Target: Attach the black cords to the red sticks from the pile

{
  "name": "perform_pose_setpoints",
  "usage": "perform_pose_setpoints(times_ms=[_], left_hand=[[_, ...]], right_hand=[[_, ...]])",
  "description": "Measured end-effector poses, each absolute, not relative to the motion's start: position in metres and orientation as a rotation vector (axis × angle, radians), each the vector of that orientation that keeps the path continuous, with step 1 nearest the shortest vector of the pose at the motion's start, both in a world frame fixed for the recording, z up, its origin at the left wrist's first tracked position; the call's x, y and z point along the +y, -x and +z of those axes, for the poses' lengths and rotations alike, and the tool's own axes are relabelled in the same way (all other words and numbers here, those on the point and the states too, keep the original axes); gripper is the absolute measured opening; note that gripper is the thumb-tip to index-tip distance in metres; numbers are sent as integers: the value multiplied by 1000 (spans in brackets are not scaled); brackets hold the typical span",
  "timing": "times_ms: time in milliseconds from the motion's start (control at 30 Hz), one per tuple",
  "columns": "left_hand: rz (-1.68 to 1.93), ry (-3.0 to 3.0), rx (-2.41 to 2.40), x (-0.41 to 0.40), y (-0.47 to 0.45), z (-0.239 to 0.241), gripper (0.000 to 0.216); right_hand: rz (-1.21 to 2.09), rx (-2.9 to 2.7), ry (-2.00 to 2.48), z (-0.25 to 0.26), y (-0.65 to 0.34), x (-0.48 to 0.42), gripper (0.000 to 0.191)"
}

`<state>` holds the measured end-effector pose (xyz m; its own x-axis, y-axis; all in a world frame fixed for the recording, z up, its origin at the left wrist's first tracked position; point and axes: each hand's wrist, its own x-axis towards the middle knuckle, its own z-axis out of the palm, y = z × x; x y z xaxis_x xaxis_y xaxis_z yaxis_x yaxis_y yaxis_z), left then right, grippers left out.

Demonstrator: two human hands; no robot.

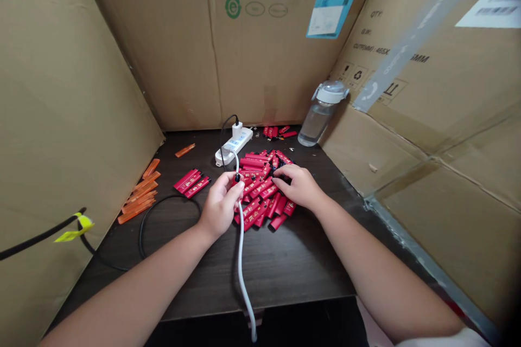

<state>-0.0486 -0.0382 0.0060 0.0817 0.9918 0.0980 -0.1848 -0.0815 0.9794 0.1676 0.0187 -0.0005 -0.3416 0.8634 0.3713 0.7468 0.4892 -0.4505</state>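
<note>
In the head view, with the left hand (220, 203), pinches a small black-ended piece (237, 178) in front of the white power strip (233, 147), clamped between thumb and fingers. Holds the right hand (300, 187) at the heap of red pieces (259, 191), in front of the power strip and toward its right; cannot tell whether gripping one or only touching. From the power strip toward the near edge, past the left thumb, a white cable (241, 249). Left of the power strip and nearer, loose red pieces (189, 181); farther left, orange strips (140, 195). Right of the power strip, small red scraps (271, 131), then a clear bottle (316, 120).
</note>
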Motion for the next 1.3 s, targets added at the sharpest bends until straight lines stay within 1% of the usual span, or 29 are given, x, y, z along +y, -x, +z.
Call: perform_pose_setpoints(times_ms=[100,267,433,567,667,800,867,933,1033,1133,1300], left_hand=[[1261,-1217,988,-40,47,5,21],[1250,-1284,1010,-41,46,3,20],[1225,-1333,1008,-41,45,2,18],[1230,-1328,1005,-41,46,3,20],[1229,-1322,1014,-41,48,3,20],[1232,-1312,1020,-40,50,2,21],[1232,-1302,1015,-40,51,2,23],[1233,-1293,1009,-39,51,2,24],[1235,-1293,1016,-38,52,2,25],[1231,-1301,1005,-37,53,2,26],[1229,-1295,1011,-37,54,3,26]], right_hand=[[302,-2156,1408,2,-163,19,12],[448,-2082,1529,2,-159,22,14],[494,-1999,1496,-4,-156,23,18],[503,-1869,1446,-3,-158,23,17],[720,-1536,1369,4,-164,24,18],[1209,-967,1112,16,-179,28,28],[1381,-802,1033,19,-188,30,26],[1474,-709,1017,20,-195,33,22],[1503,-664,1052,20,-201,36,18],[1445,-723,1129,22,-204,37,15],[1322,-854,1250,27,-205,31,14]])
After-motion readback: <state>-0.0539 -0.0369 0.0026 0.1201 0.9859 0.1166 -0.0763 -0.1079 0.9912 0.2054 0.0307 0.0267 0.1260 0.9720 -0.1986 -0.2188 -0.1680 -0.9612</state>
